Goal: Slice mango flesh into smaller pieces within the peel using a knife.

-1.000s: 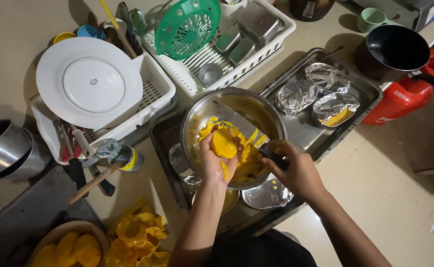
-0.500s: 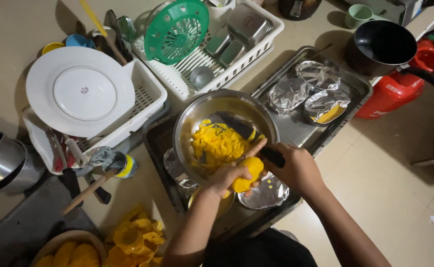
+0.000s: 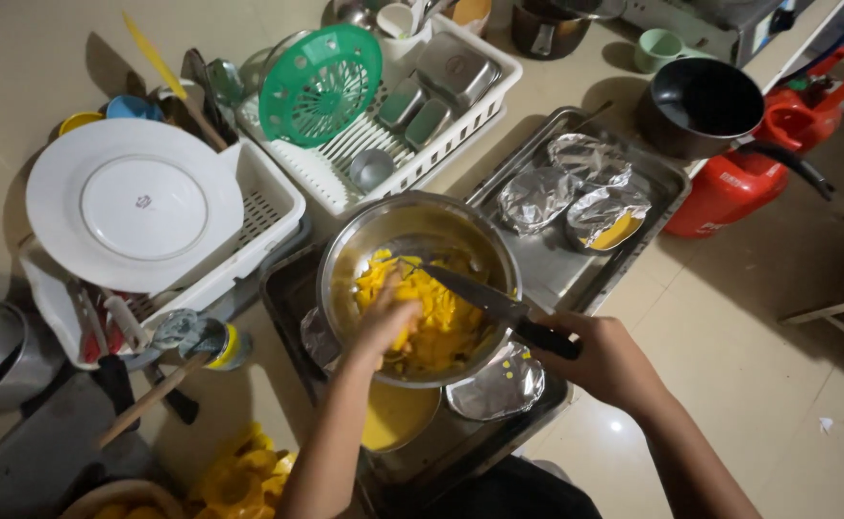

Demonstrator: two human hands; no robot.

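Tiled floor (image 3: 730,384) carries metal trays (image 3: 576,259), dish racks (image 3: 268,207), red canister (image 3: 730,187).

Dim warm light, hard shadows, slight blur

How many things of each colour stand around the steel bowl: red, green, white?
Red: 1, the canister.
Green: 2, the round strainer and the small cup.
White: 3, the plate and two racks.
Total: 6.

Head camera, steep downward, seemingly near steel bowl (image 3: 420,288).
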